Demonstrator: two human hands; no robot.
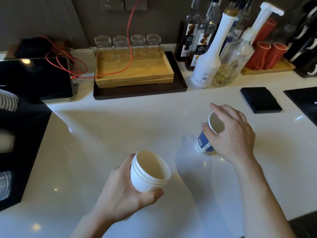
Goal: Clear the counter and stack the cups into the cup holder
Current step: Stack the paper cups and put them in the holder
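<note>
My left hand (120, 194) grips a stack of white paper cups (149, 172), nested together and tilted, mouths up and to the right, just above the white counter (103, 134). My right hand (233, 134) is closed around the rim of a blue and white paper cup (205, 143) that leans to the right, its base at the counter. The two hands are apart, the blue cup to the right and farther back. At the left edge stand more stacked cups (7, 100), partly cut off.
A wooden tray (133, 73) on a dark tray holds several upturned glasses (128, 43). A tablet (34, 78) with a red cable lies back left. Syrup bottles (205, 57), red cups (267, 54), a black pad (260, 100) and a drip grid (303, 102) stand right.
</note>
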